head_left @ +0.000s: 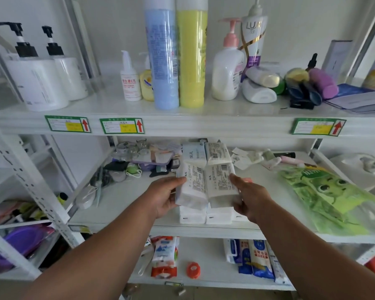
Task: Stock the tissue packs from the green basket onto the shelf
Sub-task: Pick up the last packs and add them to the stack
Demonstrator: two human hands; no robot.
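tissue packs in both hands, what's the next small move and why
Probably lower both held packs, left hand with the left pack, right hand with the right pack, onto the white packs stacked beneath on the middle shelf, then let go.

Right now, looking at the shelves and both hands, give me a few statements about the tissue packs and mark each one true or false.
1. The left hand and the right hand each hold a tissue pack. True: left pack, right pack.
2. The held packs are over the top shelf. False: they are over the middle shelf.
3. More tissue packs stand behind the held ones. True.
4. The green bag lies left of the hands. False: it lies to their right.
5. The green basket is in view. False: no basket shows.
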